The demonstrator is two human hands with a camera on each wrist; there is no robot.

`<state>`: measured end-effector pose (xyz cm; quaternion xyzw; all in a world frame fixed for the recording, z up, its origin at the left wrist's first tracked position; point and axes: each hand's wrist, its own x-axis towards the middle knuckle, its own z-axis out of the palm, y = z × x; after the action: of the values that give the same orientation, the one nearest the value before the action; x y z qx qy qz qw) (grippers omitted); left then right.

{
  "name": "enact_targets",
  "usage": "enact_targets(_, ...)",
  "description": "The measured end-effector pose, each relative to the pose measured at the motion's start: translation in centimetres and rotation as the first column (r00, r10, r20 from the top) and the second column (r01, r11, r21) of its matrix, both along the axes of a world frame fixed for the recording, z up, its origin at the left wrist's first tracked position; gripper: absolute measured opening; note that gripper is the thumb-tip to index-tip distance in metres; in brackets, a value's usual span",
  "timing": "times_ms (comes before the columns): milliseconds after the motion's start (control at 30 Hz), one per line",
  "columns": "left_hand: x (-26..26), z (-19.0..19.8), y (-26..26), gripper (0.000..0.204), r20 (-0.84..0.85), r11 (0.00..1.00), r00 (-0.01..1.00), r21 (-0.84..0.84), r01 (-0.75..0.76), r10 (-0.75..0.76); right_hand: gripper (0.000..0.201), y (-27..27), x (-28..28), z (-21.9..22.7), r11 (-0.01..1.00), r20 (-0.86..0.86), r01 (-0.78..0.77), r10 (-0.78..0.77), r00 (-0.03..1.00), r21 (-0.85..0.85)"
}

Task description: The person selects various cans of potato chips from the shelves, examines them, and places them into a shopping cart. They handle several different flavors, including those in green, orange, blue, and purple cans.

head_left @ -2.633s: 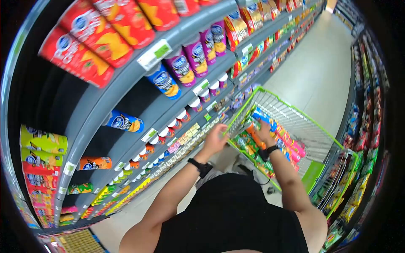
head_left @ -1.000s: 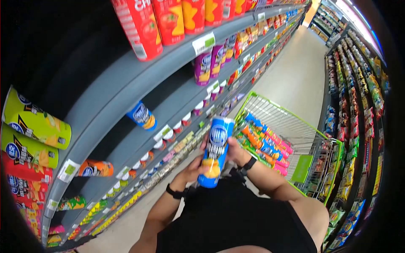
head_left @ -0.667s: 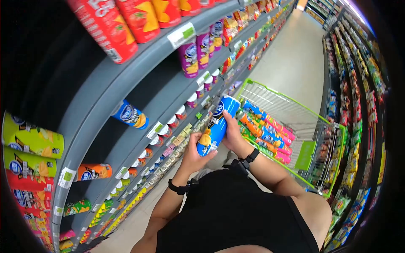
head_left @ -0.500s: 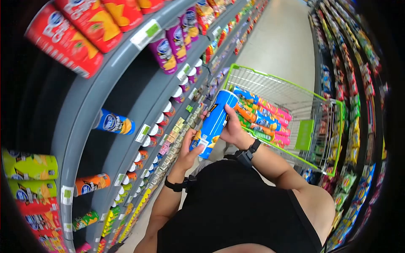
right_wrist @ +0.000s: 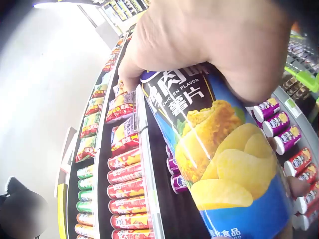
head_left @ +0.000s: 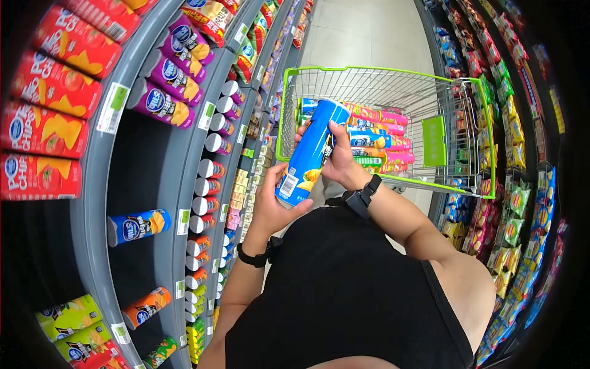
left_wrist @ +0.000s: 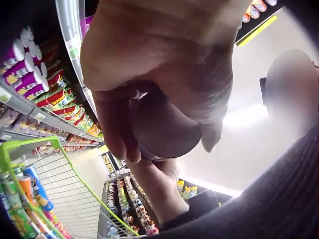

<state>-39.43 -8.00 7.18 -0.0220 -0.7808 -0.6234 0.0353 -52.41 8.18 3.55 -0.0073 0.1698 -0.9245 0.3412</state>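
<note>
A blue chip can (head_left: 313, 150) is held tilted in front of the chest, its barcode side facing up in the head view. The left hand (head_left: 273, 203) grips its lower end, thumb across the base; in the left wrist view that hand (left_wrist: 164, 64) curls around the can's round end (left_wrist: 167, 127). Higher up, the right hand (head_left: 341, 157) wraps the can with its thumb on top. Seen from the right wrist, the right hand (right_wrist: 209, 45) spans the can (right_wrist: 219, 159), whose front shows chips and fried chicken.
A green-rimmed cart (head_left: 387, 72) with several colourful cans (head_left: 375, 140) stands just beyond the hands. Left are grey shelves with red cans (head_left: 52, 126), purple cans (head_left: 163, 104), a blue can (head_left: 138, 226) and an orange can (head_left: 147, 306). Bagged snacks (head_left: 513, 212) line the right side.
Earlier the right hand was in the cart; both hands then came to hold the blue can, which has since been turned from its front to its barcode side. The head view has swung rightward.
</note>
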Motion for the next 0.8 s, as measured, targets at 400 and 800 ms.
enact_targets(400,-3.3,-2.0,0.4,0.079,0.279,0.931,0.958,0.362,-0.049,-0.058,0.069,1.6,-3.2,-2.5,0.988,-0.003,-0.040,0.040,0.999,-0.151)
enact_targets(800,-7.9,-6.5,3.7,0.061,0.491,0.939,0.854,0.343,-0.008,-0.172,0.061,4.7,-10.8,-7.4,0.978,-0.084,-0.210,0.209,0.974,-0.009)
